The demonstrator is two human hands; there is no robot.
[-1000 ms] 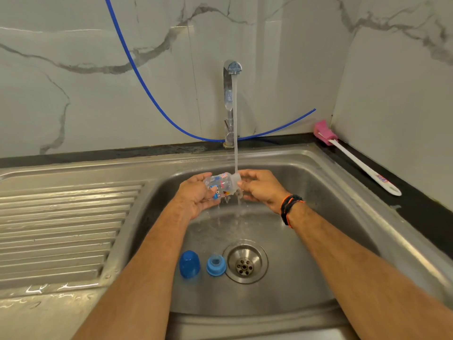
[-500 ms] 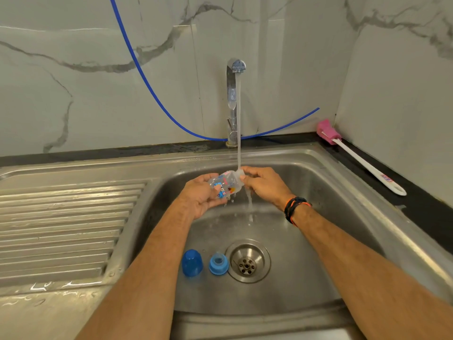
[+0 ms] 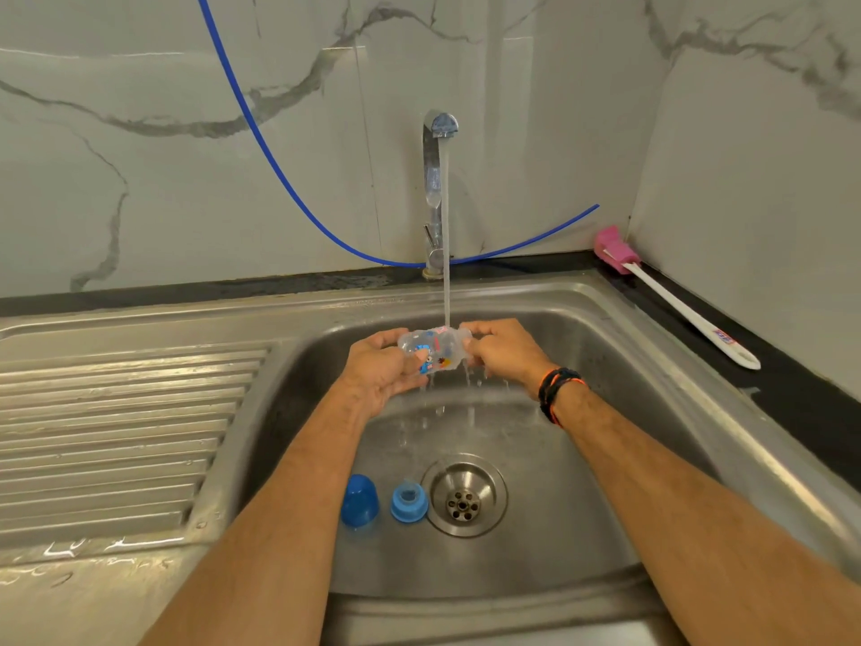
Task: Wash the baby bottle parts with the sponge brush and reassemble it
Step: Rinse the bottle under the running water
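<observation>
Head cam looking down into a steel sink [image 3: 605,347], and I'll use the drain [image 3: 463,495] as the reference for everything. Both hands are up behind the drain, right under the running tap [image 3: 435,179], holding the clear baby bottle [image 3: 431,351] sideways in the water stream. Left hand [image 3: 379,368] has its fingers wrapped round the base end, so it's grasping the bottle; right hand [image 3: 501,349] grips the neck end with curled fingers, same deal, and there's a black and orange band on that wrist. Water's dripping off the bottle down toward the drain. Just left of the drain sits the light blue screw ring [image 3: 409,501], and left of that, almost touching it, the darker blue cap [image 3: 359,500], both on the sink floor. Sponge brush [image 3: 675,300] is well off to the right and behind the drain, lying on the dark worktop [image 3: 815,403] against the marble wall, pink sponge head tucked into the corner, white handle pointing toward the camera. Blue hose [image 3: 279,170] droops along the wall behind the tap, ribbed draining board [image 3: 116,435] off to the left
</observation>
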